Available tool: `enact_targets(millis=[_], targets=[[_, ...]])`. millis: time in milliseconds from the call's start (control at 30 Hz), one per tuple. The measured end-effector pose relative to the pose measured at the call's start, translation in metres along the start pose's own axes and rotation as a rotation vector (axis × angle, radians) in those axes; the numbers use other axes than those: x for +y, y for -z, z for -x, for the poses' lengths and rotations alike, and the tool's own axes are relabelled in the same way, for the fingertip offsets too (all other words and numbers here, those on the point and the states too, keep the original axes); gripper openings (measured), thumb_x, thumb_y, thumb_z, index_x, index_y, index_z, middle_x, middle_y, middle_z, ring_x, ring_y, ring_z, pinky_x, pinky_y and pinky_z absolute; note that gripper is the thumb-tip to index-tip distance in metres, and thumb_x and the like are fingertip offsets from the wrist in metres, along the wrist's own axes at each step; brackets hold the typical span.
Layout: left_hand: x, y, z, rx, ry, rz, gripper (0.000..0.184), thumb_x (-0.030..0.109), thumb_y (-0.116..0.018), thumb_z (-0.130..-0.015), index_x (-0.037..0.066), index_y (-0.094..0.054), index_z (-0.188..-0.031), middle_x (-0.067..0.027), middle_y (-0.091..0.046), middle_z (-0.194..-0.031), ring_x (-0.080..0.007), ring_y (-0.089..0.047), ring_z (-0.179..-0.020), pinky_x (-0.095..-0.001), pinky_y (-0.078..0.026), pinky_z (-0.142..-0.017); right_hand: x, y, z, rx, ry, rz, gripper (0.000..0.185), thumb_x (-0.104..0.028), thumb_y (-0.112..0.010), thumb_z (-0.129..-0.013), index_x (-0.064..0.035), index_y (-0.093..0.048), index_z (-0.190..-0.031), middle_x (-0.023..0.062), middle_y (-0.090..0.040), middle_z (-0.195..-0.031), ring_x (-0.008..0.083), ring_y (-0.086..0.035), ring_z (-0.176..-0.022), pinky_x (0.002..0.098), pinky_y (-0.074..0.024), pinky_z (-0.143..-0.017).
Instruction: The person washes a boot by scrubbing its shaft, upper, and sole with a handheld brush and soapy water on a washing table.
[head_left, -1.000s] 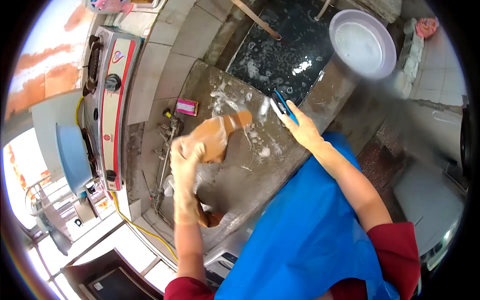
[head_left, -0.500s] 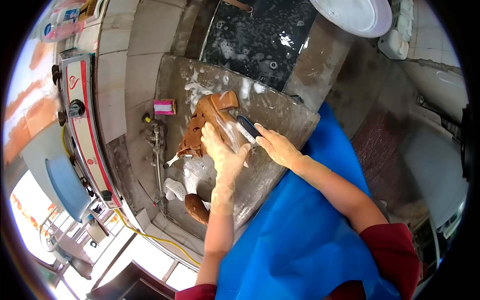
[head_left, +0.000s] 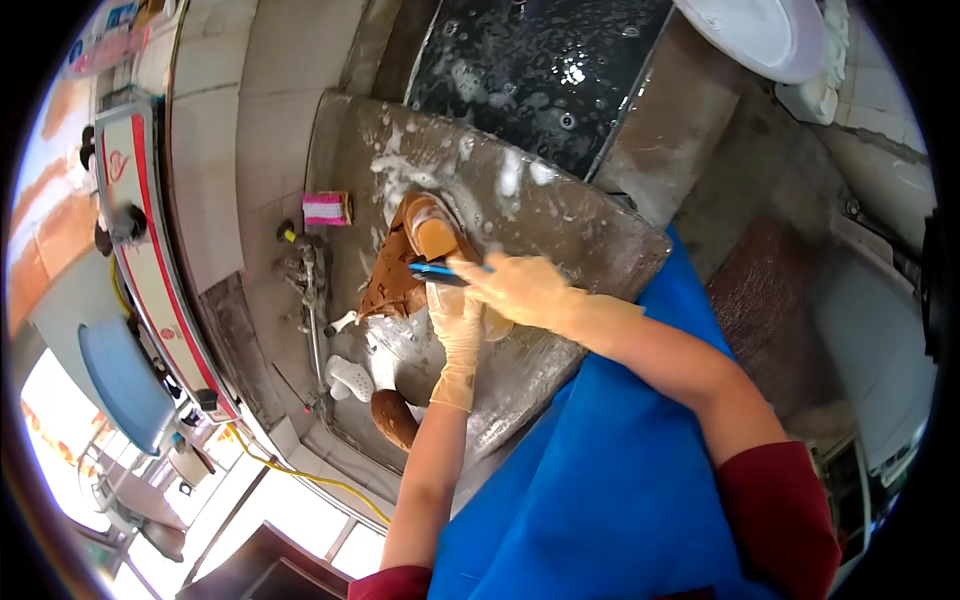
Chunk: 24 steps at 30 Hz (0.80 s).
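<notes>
A brown shoe or boot [head_left: 389, 280] with a tan sole and heel lies on the wet concrete slab [head_left: 590, 225], partly under my hands. My left hand [head_left: 457, 322], in a pale glove, is on its sole side; the fingers are mostly hidden behind the brush. In my gloved right hand [head_left: 520, 288] is a blue-and-black brush [head_left: 440, 273], held across the shoe just below the heel. Its bristles are hidden. Another brown shoe [head_left: 394, 418] rests lower on the slab, beside a white perforated object [head_left: 349, 379]. White suds streak the slab.
A basin of dark water [head_left: 530, 80] adjoins the slab's top edge. At the upper right stands a pale tub [head_left: 800, 45]. A pink sponge packet [head_left: 327, 208] and a tap with pipes [head_left: 308, 270] are along the left wall. A stove [head_left: 150, 240] and blue basin [head_left: 125, 390] are farther left.
My right hand has moved the brush left, from beside the shoe to across it. The shoe's heel has turned, and my left hand has shifted slightly down and right.
</notes>
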<state>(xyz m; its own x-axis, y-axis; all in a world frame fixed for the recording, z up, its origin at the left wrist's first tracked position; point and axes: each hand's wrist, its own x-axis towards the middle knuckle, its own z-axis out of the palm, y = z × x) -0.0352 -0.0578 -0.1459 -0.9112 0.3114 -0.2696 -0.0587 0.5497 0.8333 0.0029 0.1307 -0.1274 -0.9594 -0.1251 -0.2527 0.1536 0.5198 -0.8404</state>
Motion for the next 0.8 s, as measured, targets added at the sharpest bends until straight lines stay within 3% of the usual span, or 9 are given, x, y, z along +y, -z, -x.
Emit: enact_targets(millis=[133,167,333,400,433,467,600,667,800], targets=[[0.016,-0.003,0.002,0.084,0.093,0.026,0.079,0.041,-0.078,-0.082,-0.001,-0.043,-0.139,-0.0117,-0.059,-0.123,-0.0209,-0.057,-0.108,-0.0345,-0.046,-0.096,0.004,-0.015,0.009,0.166,-0.019,0.025,0.049,-0.037,-0.057,-0.094,-0.0245,-0.048,-0.14,0.0095,-0.057,-0.077,0.0298,-0.063,-0.063,0.0421,-0.0512,-0.051],[0.009,0.002,0.001,0.078,0.057,0.01,0.084,0.046,-0.077,-0.081,-0.002,-0.042,-0.139,-0.0129,-0.059,-0.123,-0.022,-0.058,-0.107,-0.0349,-0.046,-0.096,-0.002,-0.021,-0.004,0.267,0.124,0.034,0.048,-0.036,-0.059,-0.092,-0.023,-0.051,-0.137,0.0083,-0.056,-0.073,0.0284,-0.064,-0.062,0.0412,-0.0497,-0.049],[0.003,0.005,0.003,0.148,0.149,0.032,0.082,0.04,-0.08,-0.079,0.001,-0.042,-0.141,-0.0117,-0.064,-0.119,-0.0212,-0.062,-0.104,-0.0341,-0.048,-0.092,0.004,0.013,-0.005,0.15,0.185,0.274,0.045,-0.035,-0.06,-0.092,-0.0223,-0.052,-0.134,0.0089,-0.057,-0.078,0.0294,-0.062,-0.057,0.0408,-0.0493,-0.045],[0.001,0.003,-0.002,0.118,0.022,0.157,0.083,0.041,-0.08,-0.079,0.001,-0.042,-0.141,-0.0116,-0.064,-0.12,-0.0212,-0.062,-0.105,-0.0334,-0.049,-0.091,0.016,0.016,-0.003,0.119,0.212,0.306,0.045,-0.036,-0.059,-0.093,-0.0219,-0.051,-0.135,0.0099,-0.057,-0.078,0.0298,-0.063,-0.057,0.0409,-0.0496,-0.044],[-0.002,0.005,0.0,0.091,0.134,0.215,0.086,0.041,-0.081,-0.078,0.0,-0.041,-0.142,-0.0113,-0.064,-0.121,-0.0209,-0.062,-0.106,-0.0326,-0.049,-0.092,-0.009,0.02,-0.014,0.003,0.174,0.263,0.042,-0.032,-0.055,-0.096,-0.0146,-0.051,-0.133,0.0118,-0.06,-0.082,0.0309,-0.065,-0.065,0.0432,-0.0519,-0.05],[-0.003,0.007,0.003,0.088,0.179,0.178,0.087,0.042,-0.08,-0.078,0.0,-0.04,-0.143,-0.0107,-0.064,-0.121,-0.0203,-0.06,-0.108,-0.0319,-0.047,-0.094,-0.02,0.008,-0.028,0.109,0.241,0.202,0.042,-0.031,-0.056,-0.095,-0.0134,-0.051,-0.133,0.0122,-0.06,-0.081,0.0309,-0.066,-0.066,0.0435,-0.0516,-0.05],[-0.017,0.005,0.003,0.036,0.186,0.429,0.085,0.039,-0.079,-0.08,0.001,-0.039,-0.144,-0.0112,-0.061,-0.126,-0.0201,-0.058,-0.113,-0.0328,-0.045,-0.098,-0.012,0.021,-0.023,-0.016,0.17,0.306,0.039,-0.035,-0.057,-0.095,-0.0159,-0.055,-0.129,0.0134,-0.061,-0.083,0.0316,-0.066,-0.069,0.0448,-0.0539,-0.056],[-0.02,0.001,0.0,0.099,0.044,0.419,0.084,0.037,-0.079,-0.08,0.0,-0.039,-0.144,-0.011,-0.06,-0.126,-0.0203,-0.057,-0.113,-0.0331,-0.045,-0.098,-0.004,0.026,-0.013,-0.057,0.109,0.301,0.04,-0.037,-0.057,-0.095,-0.0175,-0.055,-0.13,0.0138,-0.061,-0.085,0.0324,-0.067,-0.07,0.0453,-0.055,-0.059],[-0.026,0.01,0.004,0.115,0.159,0.341,0.083,0.045,-0.078,-0.08,0.0,-0.043,-0.139,-0.0086,-0.06,-0.122,-0.0184,-0.057,-0.108,-0.0327,-0.046,-0.095,-0.033,-0.002,-0.039,-0.053,0.133,0.339,0.042,-0.037,-0.05,-0.098,-0.0182,-0.05,-0.136,0.0145,-0.061,-0.088,0.0337,-0.066,-0.071,0.0454,-0.0549,-0.06]])
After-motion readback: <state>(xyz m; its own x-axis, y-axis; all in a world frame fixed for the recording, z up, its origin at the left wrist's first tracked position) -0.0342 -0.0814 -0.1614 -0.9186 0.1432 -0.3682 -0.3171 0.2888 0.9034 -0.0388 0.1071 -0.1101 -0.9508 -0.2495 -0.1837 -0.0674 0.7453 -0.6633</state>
